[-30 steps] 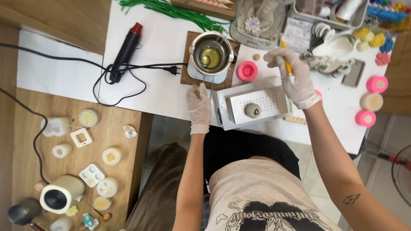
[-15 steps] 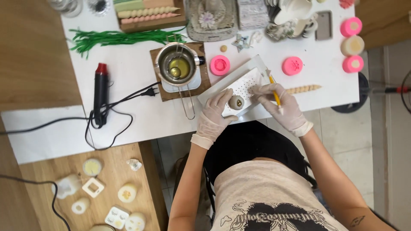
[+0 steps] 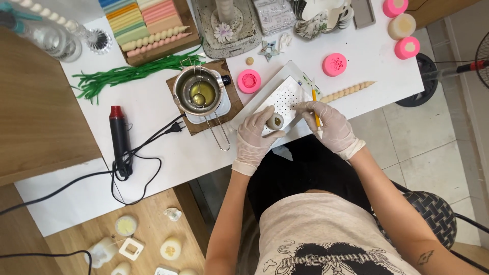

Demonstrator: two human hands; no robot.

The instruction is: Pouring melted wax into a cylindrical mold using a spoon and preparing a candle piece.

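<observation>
My left hand [image 3: 256, 137], in a pale glove, curls around a small round candle mould [image 3: 276, 121] that rests on a white perforated tray [image 3: 285, 97] at the table's near edge. My right hand [image 3: 328, 127], also gloved, holds a thin yellow stick [image 3: 316, 109] like a pencil and touches the tray's near right corner with its fingertips. Just left of the tray, a metal pot of yellowish melted wax [image 3: 198, 91] sits on a brown board [image 3: 229, 94], its wire handle pointing toward me.
Pink silicone moulds [image 3: 249, 81] [image 3: 334, 64] lie near the tray. A black-and-red heat gun [image 3: 120, 140] with a looped cable lies at left. Green strips [image 3: 127, 74], a box of coloured wax sheets [image 3: 147, 20] and a twisted candle [image 3: 349, 91] lie behind. Finished candles [image 3: 170, 248] sit on a lower wooden surface.
The view has swung, so the table appears shifted and rotated. My left hand has closed more around the small mould; my right hand still holds the yellow stick, now resting by the tray's corner.
</observation>
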